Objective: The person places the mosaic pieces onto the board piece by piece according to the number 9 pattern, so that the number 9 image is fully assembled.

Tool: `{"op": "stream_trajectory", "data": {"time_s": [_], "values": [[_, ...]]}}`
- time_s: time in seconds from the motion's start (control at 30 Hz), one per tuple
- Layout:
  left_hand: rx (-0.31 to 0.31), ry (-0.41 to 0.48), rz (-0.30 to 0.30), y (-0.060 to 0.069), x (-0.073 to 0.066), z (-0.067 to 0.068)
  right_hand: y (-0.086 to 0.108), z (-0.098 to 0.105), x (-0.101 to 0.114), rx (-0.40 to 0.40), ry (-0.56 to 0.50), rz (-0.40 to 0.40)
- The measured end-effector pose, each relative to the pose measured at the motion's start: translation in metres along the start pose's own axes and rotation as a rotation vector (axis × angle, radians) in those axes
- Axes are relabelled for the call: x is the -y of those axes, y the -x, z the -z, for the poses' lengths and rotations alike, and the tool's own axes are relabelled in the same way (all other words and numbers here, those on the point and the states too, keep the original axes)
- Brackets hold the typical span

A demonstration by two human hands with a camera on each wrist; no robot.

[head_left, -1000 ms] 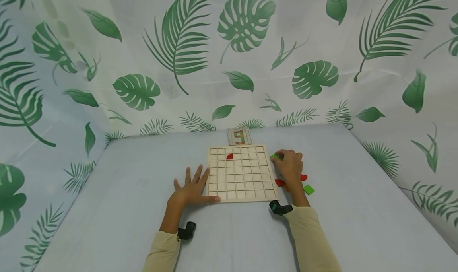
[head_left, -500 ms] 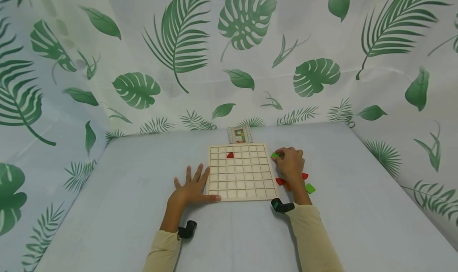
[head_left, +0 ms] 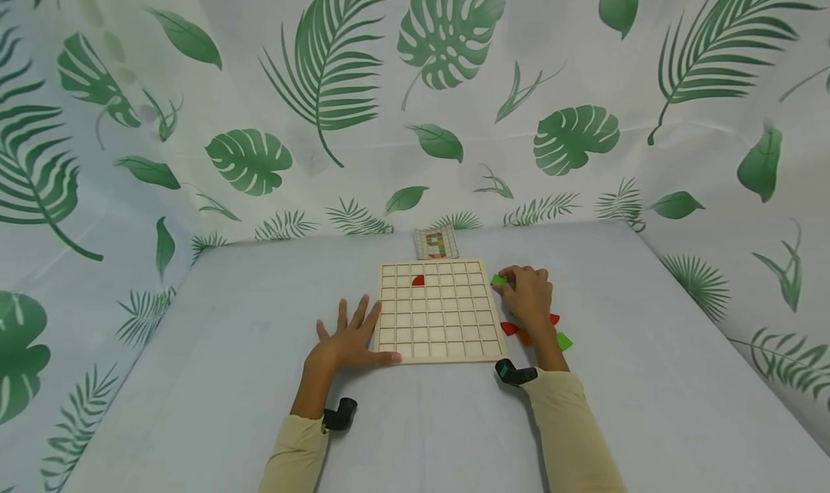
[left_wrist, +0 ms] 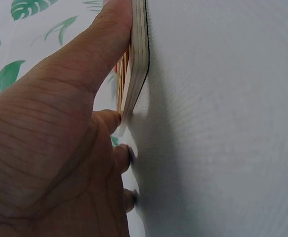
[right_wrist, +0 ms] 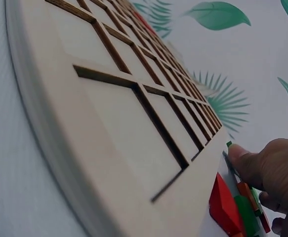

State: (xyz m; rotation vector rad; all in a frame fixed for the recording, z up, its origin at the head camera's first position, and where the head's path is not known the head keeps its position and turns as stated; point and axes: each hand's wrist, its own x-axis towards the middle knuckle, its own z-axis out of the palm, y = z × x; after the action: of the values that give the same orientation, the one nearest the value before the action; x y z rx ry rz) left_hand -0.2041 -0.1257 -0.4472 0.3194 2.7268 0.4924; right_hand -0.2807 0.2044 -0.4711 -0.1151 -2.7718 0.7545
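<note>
A square wooden grid board (head_left: 431, 316) lies on the table, with one red quarter-round tile (head_left: 418, 280) in a cell near its far side. My left hand (head_left: 346, 345) rests at the board's left edge, fingers spread and thumb over the front left corner. In the left wrist view the thumb touches the board's side (left_wrist: 140, 44). Off the board's far right side, my right hand (head_left: 530, 295) pinches a green tile (head_left: 498, 280) between thumb and fingers. Only a sliver of that tile shows in the right wrist view, beyond the thumb (right_wrist: 250, 165).
Loose tiles lie under and beside the right forearm: a red tile (head_left: 509, 328), an orange tile (head_left: 524, 337) and a green tile (head_left: 564, 342) among them. Behind the board is a small pattern card (head_left: 436, 243). A leaf-printed cloth (head_left: 363, 169) hangs at the back.
Slightly more of the green tile shows at my right fingertips than a second ago. The left hand keeps its place on the board, and the head view has shifted slightly.
</note>
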Motion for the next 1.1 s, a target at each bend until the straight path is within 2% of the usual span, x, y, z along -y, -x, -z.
{"op": "stream_trajectory", "data": {"time_s": [0.3, 0.77, 0.9, 1.1], "values": [[0.004, -0.002, 0.002, 0.001, -0.001, 0.001, -0.003, -0.003, -0.004, -0.020, -0.042, 0.055], [0.009, -0.006, 0.017, 0.000, -0.002, 0.001, -0.004, -0.006, 0.006, 0.044, -0.080, 0.188], [0.006, -0.010, 0.016, -0.001, -0.001, 0.000, -0.005, -0.008, 0.010, 0.069, -0.098, 0.191], [0.006, -0.004, 0.012, -0.001, -0.001, 0.000, -0.007, -0.013, 0.016, 0.052, -0.112, 0.228]]}}
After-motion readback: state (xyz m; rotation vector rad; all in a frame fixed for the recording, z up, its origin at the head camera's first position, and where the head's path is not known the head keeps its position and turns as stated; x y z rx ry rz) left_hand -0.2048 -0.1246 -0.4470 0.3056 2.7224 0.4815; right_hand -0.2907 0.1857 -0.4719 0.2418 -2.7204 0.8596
